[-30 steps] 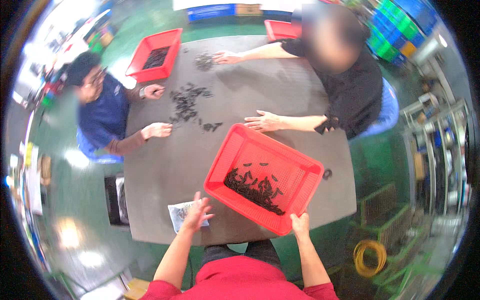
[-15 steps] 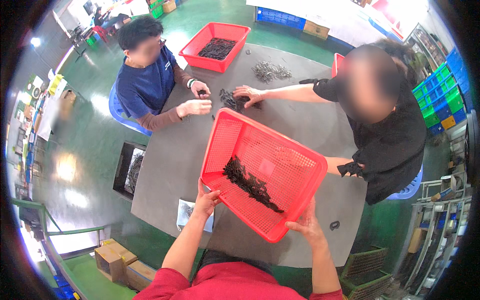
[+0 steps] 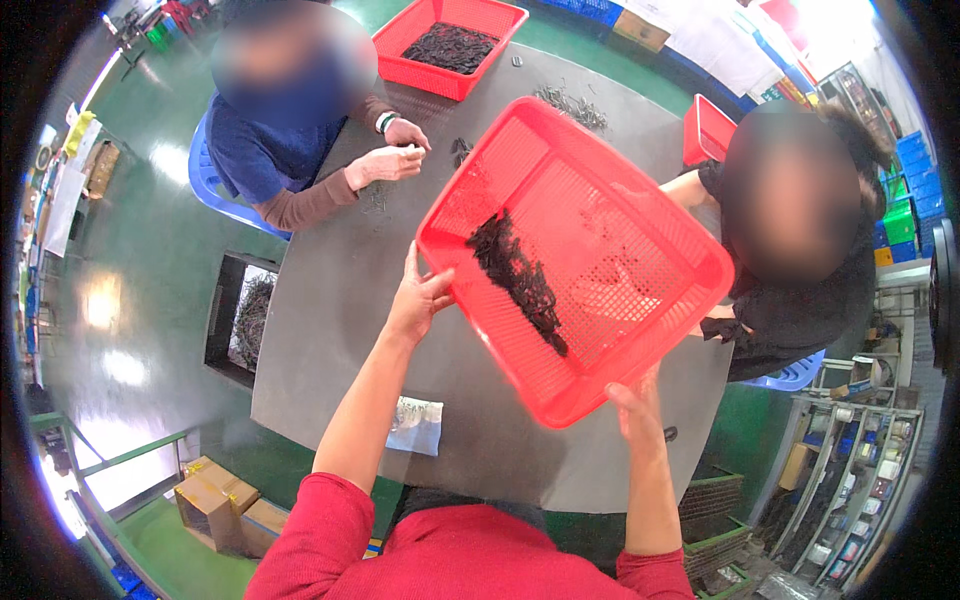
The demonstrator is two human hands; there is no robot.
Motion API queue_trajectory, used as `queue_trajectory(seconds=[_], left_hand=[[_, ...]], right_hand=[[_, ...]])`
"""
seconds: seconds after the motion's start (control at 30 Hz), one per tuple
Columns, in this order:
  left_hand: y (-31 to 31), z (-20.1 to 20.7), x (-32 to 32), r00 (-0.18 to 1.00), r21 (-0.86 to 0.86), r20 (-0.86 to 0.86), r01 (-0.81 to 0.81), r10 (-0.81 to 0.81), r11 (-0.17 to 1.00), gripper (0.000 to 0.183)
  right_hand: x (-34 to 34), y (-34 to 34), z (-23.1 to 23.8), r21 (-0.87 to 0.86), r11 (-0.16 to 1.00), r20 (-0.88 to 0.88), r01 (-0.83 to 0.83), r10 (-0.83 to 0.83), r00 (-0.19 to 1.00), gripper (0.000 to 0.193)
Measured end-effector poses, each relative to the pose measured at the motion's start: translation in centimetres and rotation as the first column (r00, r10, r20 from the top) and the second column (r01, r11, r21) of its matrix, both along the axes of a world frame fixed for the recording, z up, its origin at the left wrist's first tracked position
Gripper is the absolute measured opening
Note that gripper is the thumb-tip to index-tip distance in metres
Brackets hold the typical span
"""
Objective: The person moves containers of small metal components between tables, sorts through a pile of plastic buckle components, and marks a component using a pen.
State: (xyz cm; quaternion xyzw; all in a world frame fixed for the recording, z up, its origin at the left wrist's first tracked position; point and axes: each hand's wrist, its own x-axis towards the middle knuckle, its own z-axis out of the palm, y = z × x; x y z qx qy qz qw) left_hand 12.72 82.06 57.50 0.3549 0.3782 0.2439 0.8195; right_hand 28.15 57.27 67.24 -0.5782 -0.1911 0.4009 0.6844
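A red mesh plastic basket (image 3: 600, 265) is held up over the grey table, tilted so that its inside faces me. Inside it, a heap of small dark strip-like pieces (image 3: 515, 280) has gathered along the side towards my left hand. My left hand (image 3: 420, 302) grips the basket's left rim, thumb over the edge. At the lower right corner, my right hand (image 3: 637, 405) grips the rim, with most of its fingers hidden behind the basket. Part of the pile on the table and the right co-worker's hand are hidden by the basket.
The grey table (image 3: 330, 320) bears a white-and-blue bag (image 3: 416, 426) and a pile of greyish pieces (image 3: 572, 106). A second red basket (image 3: 450, 88) of dark pieces is at the far edge. Co-workers sit left (image 3: 285, 150) and right (image 3: 800, 310); another red basket (image 3: 708, 130) stands far right.
The basket has moved up and to the right, away from me, with both hands still on it. My view has shifted too. The left co-worker's hands have drawn closer together.
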Motion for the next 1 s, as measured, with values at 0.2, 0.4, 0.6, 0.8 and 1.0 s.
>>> queue_trajectory(seconds=[0.2, 0.4, 0.6, 0.8, 1.0], left_hand=[[1.3, -8.1, 1.1, 0.844, 0.559, -0.510, 0.179, 0.165, 0.810, 0.066], [-3.2, -15.7, -1.7, 0.306, 0.327, -0.945, 0.854, 0.116, 0.405, 0.087], [-2.0, -12.7, -2.2, 0.250, 0.197, -0.964, 0.904, -0.095, 0.381, 0.115], [-1.7, -12.3, -2.3, 0.250, 0.175, -0.958, 0.899, -0.141, 0.402, 0.122], [-1.6, -12.0, -2.4, 0.266, 0.170, -0.949, 0.885, -0.170, 0.433, 0.119]], right_hand=[[3.0, 7.7, 1.8, 0.053, 0.985, 0.201, 0.163, -0.170, 0.965, 0.089], [9.8, 19.3, 5.7, -0.036, 0.975, 0.396, 0.221, -0.190, 0.899, 0.098], [14.5, 32.5, 7.7, -0.118, 0.985, 0.613, 0.125, -0.027, 0.790, 0.106], [17.3, 42.2, 5.7, -0.050, 0.986, 0.864, 0.159, -0.037, 0.503, 0.113], [18.8, 48.1, 4.1, -0.011, 0.989, 0.975, 0.147, -0.022, 0.222, 0.104]])
